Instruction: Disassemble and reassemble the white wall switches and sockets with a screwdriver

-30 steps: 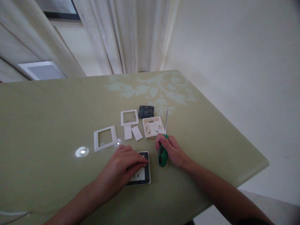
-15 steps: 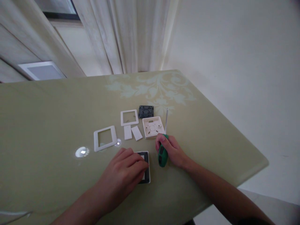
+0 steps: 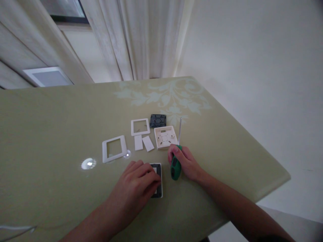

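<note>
From where I stand, the person's right hand (image 3: 183, 160) is closed round the green and black handle of a screwdriver (image 3: 176, 168), thumb laid near the top of the grip, the metal shaft pointing away past the fingers. The left hand (image 3: 137, 183) is bent over a dark-faced electrical wall unit (image 3: 158, 193) with a white rim, which lies on the surface (image 3: 63, 127) under the fingers, to the left of the right hand and a little nearer the person. The left fingertips come down near the unit's right edge; I can't tell whether they pinch something there or only rest on it, since the knuckles block my view. Most of the unit is covered by that hand.

Just beyond the right hand, slightly to its left, sits a white mounting box (image 3: 164, 138), open side up; I can't be sure whether the fingers touch it. Behind it, farther from the hand, is a dark switch module (image 3: 158, 121). Straight out past the left hand lie two white rocker plates, one (image 3: 138, 143) nearly square to the person, the other (image 3: 148, 143) slanted. Past those is a white square frame (image 3: 132, 127); a larger-looking white frame (image 3: 104, 153) lies beyond the left hand and to its left.
</note>
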The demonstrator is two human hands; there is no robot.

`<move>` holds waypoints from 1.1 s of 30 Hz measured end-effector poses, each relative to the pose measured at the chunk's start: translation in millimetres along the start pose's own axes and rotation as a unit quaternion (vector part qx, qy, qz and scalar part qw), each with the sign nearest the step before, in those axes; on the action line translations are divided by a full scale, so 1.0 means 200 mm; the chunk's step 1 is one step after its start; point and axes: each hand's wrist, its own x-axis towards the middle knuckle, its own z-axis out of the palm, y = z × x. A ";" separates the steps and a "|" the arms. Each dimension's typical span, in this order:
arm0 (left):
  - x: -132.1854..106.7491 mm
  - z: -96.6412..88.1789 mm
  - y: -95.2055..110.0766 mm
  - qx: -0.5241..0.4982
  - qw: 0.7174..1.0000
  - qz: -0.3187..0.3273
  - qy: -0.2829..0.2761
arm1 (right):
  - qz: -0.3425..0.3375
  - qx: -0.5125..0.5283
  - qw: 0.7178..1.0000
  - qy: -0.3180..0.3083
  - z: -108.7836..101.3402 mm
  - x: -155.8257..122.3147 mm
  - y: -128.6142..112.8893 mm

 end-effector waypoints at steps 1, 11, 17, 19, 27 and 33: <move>0.00 0.00 0.00 -0.004 1.000 -0.010 -0.003 | 0.001 0.000 1.000 0.001 0.00 0.00 0.00; 0.02 0.03 0.00 -0.024 0.991 -0.132 -0.021 | -0.001 0.002 1.000 0.005 0.00 0.00 0.00; 0.01 0.06 0.02 -0.009 0.990 -0.139 -0.007 | 0.000 0.003 1.000 0.004 0.00 0.00 0.00; 0.01 0.06 0.02 -0.004 0.991 -0.137 -0.005 | 0.002 0.005 1.000 0.006 0.00 0.00 0.00; -0.01 0.09 0.01 0.067 0.995 -0.072 0.035 | 0.001 0.003 1.000 0.005 0.00 -0.01 -0.01; 0.00 0.09 0.04 0.160 0.986 0.001 0.041 | -0.001 0.004 1.000 0.007 0.00 -0.01 -0.01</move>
